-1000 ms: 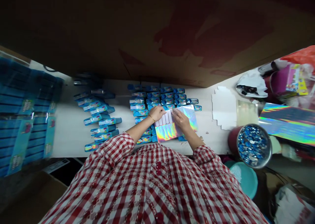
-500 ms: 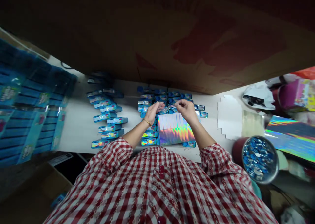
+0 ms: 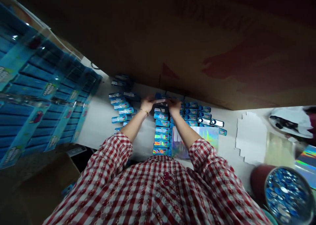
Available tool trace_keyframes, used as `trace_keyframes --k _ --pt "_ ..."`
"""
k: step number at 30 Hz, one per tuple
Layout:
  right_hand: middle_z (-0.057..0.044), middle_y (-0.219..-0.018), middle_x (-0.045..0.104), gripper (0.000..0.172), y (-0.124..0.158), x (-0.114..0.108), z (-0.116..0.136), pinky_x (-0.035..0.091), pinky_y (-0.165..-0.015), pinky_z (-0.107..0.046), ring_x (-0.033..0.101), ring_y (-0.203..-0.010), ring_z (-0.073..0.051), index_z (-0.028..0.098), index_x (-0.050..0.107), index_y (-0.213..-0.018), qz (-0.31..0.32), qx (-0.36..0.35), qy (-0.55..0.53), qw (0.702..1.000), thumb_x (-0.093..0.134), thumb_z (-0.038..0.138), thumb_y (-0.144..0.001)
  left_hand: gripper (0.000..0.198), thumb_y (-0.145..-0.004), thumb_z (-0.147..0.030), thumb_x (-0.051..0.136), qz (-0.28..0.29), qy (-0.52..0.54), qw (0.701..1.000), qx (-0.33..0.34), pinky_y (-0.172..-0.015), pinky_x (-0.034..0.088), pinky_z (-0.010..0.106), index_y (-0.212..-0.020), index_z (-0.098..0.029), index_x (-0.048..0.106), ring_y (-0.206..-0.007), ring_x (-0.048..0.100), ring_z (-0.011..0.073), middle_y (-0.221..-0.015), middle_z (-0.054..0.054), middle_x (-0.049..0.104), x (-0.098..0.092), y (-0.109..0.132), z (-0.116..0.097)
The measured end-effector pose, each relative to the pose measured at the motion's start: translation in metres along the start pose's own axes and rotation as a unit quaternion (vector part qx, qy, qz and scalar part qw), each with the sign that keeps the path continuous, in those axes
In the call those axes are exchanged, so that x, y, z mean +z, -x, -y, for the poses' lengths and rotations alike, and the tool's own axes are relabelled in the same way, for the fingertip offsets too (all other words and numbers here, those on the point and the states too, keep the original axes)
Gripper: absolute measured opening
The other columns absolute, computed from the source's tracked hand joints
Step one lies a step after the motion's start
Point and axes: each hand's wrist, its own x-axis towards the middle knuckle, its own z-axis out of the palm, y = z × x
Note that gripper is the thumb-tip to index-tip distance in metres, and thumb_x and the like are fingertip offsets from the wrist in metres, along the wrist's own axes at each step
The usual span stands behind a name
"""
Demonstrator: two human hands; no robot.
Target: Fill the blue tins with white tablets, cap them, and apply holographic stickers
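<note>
My left hand [image 3: 147,104] and my right hand [image 3: 174,106] are close together over the far end of a block of small blue flat-sided cases [image 3: 162,123]. Fingers of both hands are bent in toward each other. A thin pale strip [image 3: 160,100] shows between them, too blurred to name. Shiny labels show on several cases in the near left column. Near my right forearm, a holographic sheet [image 3: 208,134] lies partly over the cases.
Another column of blue cases [image 3: 125,110] lies to the left. Wrapped blue packs [image 3: 51,96] are stacked further left. A large cardboard box [image 3: 148,47] overhangs the back. White notched sheets [image 3: 250,136] and a pot of blue shiny pieces [image 3: 286,192] are on the right.
My view has turned, shifting the table contents rightward. My right hand has moved from above the holographic sheet to the far end of the left column. My left hand, formerly flat, now curls beside it.
</note>
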Motion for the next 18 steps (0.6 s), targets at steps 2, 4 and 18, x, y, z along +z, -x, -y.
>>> trace_keyframes --k 2,4,18 --pt "-0.007 -0.085 0.072 0.023 -0.009 0.011 0.006 0.047 -0.071 -0.028 0.066 -0.085 -0.022 0.016 0.072 -0.082 -0.009 0.002 0.061 0.998 0.054 0.03 -0.077 0.028 -0.067 -0.013 0.067 -0.017 -0.027 0.999 0.009 -0.086 0.049 0.033 -0.095 -0.016 0.065 -0.095 0.064 0.0201 -0.097 0.006 0.07 -0.002 -0.019 0.001" --pt "-0.009 -0.09 0.072 0.023 -0.014 0.019 0.011 0.046 -0.075 -0.029 0.065 -0.088 -0.023 0.017 0.073 -0.086 -0.022 0.011 0.119 0.993 0.054 0.027 -0.079 0.03 -0.066 -0.009 0.065 -0.025 -0.055 0.998 0.015 -0.086 0.049 0.032 -0.096 -0.017 0.065 -0.093 0.065 0.0197 -0.096 0.007 0.07 -0.002 -0.035 0.003" --pt "-0.013 -0.102 0.064 0.026 -0.01 0.033 0.02 0.037 -0.083 -0.04 0.054 -0.1 -0.028 0.016 0.069 -0.094 -0.06 0.023 0.282 0.957 0.046 0.025 -0.085 0.032 -0.067 -0.008 0.06 0.011 -0.179 0.983 0.039 -0.079 0.049 0.034 -0.099 -0.013 0.065 -0.082 0.064 0.0198 -0.08 0.006 0.067 0.003 -0.065 0.007"
